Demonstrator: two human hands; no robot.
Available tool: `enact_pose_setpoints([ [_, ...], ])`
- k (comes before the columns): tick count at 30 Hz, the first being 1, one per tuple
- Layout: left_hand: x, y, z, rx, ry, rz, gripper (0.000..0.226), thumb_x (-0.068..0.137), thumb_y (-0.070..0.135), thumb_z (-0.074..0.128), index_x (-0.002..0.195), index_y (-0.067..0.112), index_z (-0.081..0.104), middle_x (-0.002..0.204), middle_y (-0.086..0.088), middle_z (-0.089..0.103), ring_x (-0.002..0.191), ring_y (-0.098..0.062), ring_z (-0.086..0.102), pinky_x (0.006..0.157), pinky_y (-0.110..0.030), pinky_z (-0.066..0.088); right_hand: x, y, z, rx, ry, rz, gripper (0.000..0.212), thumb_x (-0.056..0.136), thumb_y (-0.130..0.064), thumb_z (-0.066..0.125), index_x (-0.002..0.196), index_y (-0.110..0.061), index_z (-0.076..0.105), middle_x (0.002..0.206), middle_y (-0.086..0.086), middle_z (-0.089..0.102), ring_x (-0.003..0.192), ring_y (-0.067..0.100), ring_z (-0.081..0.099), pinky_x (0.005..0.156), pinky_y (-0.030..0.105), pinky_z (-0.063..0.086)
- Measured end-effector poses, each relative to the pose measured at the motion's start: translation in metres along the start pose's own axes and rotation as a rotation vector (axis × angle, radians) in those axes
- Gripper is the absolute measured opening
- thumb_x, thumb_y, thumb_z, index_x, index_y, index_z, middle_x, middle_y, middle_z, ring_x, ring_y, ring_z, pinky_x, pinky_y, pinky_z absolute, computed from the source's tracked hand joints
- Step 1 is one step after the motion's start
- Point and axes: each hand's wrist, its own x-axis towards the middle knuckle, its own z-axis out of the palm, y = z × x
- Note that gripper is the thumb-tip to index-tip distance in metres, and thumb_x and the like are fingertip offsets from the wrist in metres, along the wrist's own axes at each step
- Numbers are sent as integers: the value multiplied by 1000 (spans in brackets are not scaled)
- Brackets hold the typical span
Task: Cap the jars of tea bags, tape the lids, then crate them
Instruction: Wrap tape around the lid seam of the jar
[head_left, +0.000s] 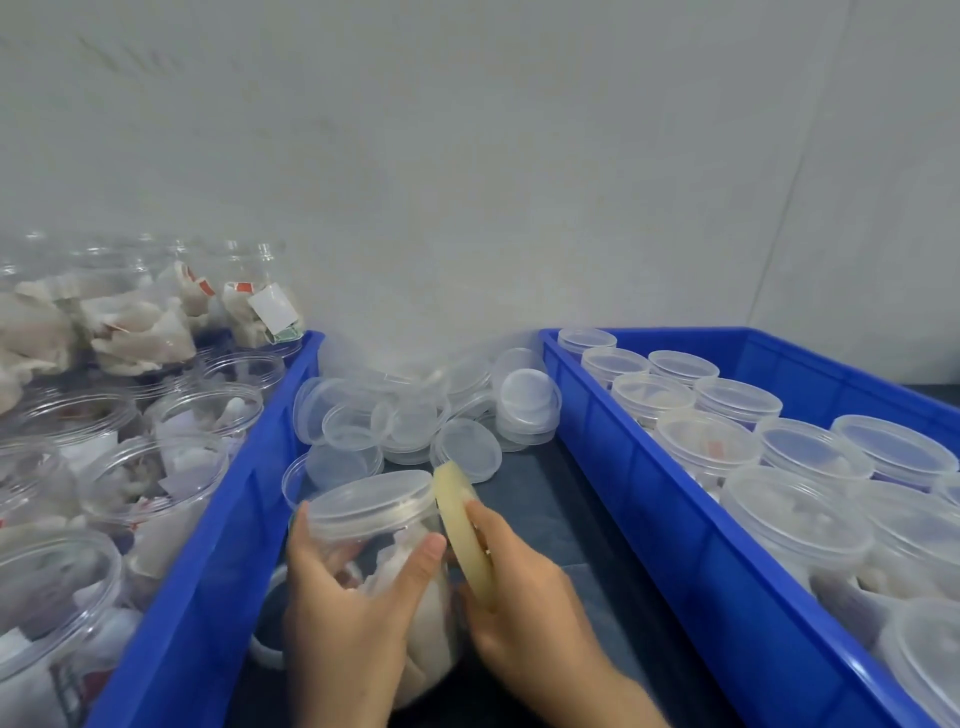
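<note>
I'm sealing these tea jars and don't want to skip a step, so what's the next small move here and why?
Probably press the tape's free end onto the lid's rim and start wrapping. The left hand grips the jar, its lid is already on, and the right hand holds the tape roll against the jar's side. No tape on the lid shows yet.

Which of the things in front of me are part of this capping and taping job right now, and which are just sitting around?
In use:
- capped jar, gripped by the left hand
- tape roll, held by the right hand against the jar's lid

Waiting:
- loose lids on the table
- left crate of open jars
- right crate of capped jars
</note>
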Motion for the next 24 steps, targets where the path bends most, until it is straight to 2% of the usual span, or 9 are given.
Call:
enact_pose_setpoints([
  [3, 3, 0, -4, 69, 48, 7, 90, 47, 38, 88, 128, 26, 50, 105, 2, 68, 95, -17, 62, 79, -31, 46, 2, 3, -8, -164, 66, -110, 64, 90, -22, 53, 142, -48, 26, 123, -11, 60, 106, 22, 59, 83, 32, 48],
  [6, 2, 5, -8, 118, 40, 59, 98, 42, 47, 88, 131, 28, 50, 102, 2, 68, 90, -19, 63, 80, -32, 48, 5, 12, -29, -392, 212, -191, 68, 59, -1, 80, 120, -28, 65, 97, -7, 71, 78, 21, 67, 58, 29, 52],
  [8, 1, 8, -10, 154, 26, 84, 106, 39, 55, 88, 133, 29, 49, 95, 5, 68, 86, -18, 63, 76, -27, 43, 8, 18, -37, -455, 282, -199, 61, 50, 3, 86, 104, -21, 73, 84, -7, 70, 70, 19, 66, 61, 30, 51],
  [13, 1, 10, -13, 112, -110, 101, 99, 36, 64, 85, 126, 33, 56, 92, 16, 70, 88, -5, 63, 75, -21, 45, 10, 23, -43, -501, 339, -194, 56, 52, 4, 87, 99, -24, 73, 79, -12, 68, 70, 16, 64, 69, 32, 47],
  [16, -1, 16, -13, 9, -215, 110, 75, 32, 61, 75, 105, 53, 60, 91, 26, 69, 86, 5, 64, 72, -18, 46, 11, 25, -44, -489, 338, -145, 51, 59, 5, 82, 99, -25, 72, 78, -11, 67, 71, 16, 63, 70, 33, 46],
  [18, -3, 21, -11, -67, -321, 107, 66, 35, 53, 77, 98, 59, 60, 95, 26, 69, 88, 4, 65, 73, -21, 50, 11, 24, -42, -476, 323, -101, 46, 63, 5, 79, 98, -24, 71, 78, -8, 67, 70, 18, 63, 68, 33, 45],
  [21, -5, 23, -9, -150, -476, 73, 83, 37, 41, 81, 116, 33, 58, 104, 16, 70, 99, -7, 66, 87, -39, 52, 11, 23, -37, -496, 299, -42, 39, 61, 7, 75, 88, -20, 69, 67, -7, 62, 59, 18, 57, 56, 23, 30],
  [22, -7, 23, -8, -162, -518, 63, 87, 37, 38, 82, 119, 28, 55, 106, 15, 70, 101, -7, 65, 89, -39, 52, 10, 23, -34, -538, 297, -31, 35, 63, 4, 74, 88, -20, 68, 67, -7, 61, 58, 19, 55, 53, 23, 24],
  [24, -9, 22, -7, -187, -583, 61, 87, 38, 30, 83, 119, 25, 52, 108, 14, 70, 102, -7, 65, 84, -28, 52, 9, 22, -24, -481, 208, 6, 26, 82, -11, 63, 105, -20, 60, 85, -5, 62, 76, 19, 55, 57, 27, 26],
])
